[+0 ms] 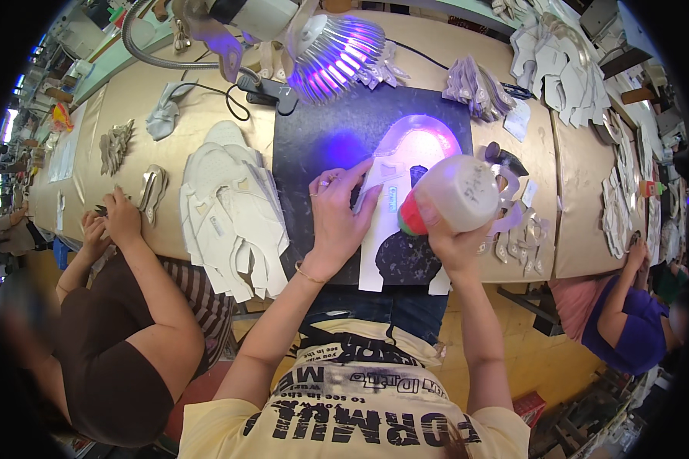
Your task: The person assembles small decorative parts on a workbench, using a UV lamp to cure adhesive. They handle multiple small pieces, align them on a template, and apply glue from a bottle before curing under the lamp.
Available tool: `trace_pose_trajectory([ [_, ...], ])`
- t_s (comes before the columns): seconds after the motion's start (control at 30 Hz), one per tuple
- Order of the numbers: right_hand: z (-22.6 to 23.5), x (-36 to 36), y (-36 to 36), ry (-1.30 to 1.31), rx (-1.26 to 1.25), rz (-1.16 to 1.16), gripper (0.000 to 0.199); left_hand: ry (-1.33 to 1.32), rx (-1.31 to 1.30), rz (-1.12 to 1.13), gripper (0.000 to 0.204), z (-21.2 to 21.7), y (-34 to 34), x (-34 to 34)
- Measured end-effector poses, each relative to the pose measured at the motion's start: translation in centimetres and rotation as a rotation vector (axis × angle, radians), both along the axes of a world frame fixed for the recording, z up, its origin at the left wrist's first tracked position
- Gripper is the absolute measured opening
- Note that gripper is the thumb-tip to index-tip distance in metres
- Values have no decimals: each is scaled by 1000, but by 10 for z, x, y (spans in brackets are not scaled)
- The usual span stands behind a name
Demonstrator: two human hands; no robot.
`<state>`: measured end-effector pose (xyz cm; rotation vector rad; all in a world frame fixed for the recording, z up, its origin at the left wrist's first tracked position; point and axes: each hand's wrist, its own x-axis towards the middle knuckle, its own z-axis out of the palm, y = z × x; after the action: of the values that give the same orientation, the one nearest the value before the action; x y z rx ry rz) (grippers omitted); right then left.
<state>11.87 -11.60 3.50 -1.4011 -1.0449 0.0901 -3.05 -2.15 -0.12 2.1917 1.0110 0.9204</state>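
A white U-shaped shoe upper piece (375,249) with a small blue label lies on the black mat in front of me. My left hand (341,210) grips its left edge between thumb and fingers. My right hand (455,241) is wrapped round a translucent white squeeze bottle (467,191) with a red and green tip. That bottle is tilted over the piece's middle, its tip low beside the inner edge. A dark opening shows just left of the bottle; whether the tip touches the piece, I cannot tell. Purple-blue light falls on the curved far end.
A finned lamp (333,57) hangs over the black mat (306,138). White upper pieces (230,199) are stacked at the left; small cut parts (520,237) and a dark tool handle (505,158) lie at the right. Co-workers sit on both sides, one person's hands (119,218) at the left.
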Motion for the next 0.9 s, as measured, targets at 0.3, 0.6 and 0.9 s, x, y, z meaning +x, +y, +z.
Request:
trace_pose_trajectory([
  [0.3,-3,-5,-7,-44,-78,44,47,-8,1,-3,41,-2,1,0],
  [0.6,-2,13,12,-103,-28,-69,30,4,3,-3,42,0,1,-1],
  [0.9,3,9,21,-42,-74,-61,36,3,-14,-4,42,1,1,-1],
])
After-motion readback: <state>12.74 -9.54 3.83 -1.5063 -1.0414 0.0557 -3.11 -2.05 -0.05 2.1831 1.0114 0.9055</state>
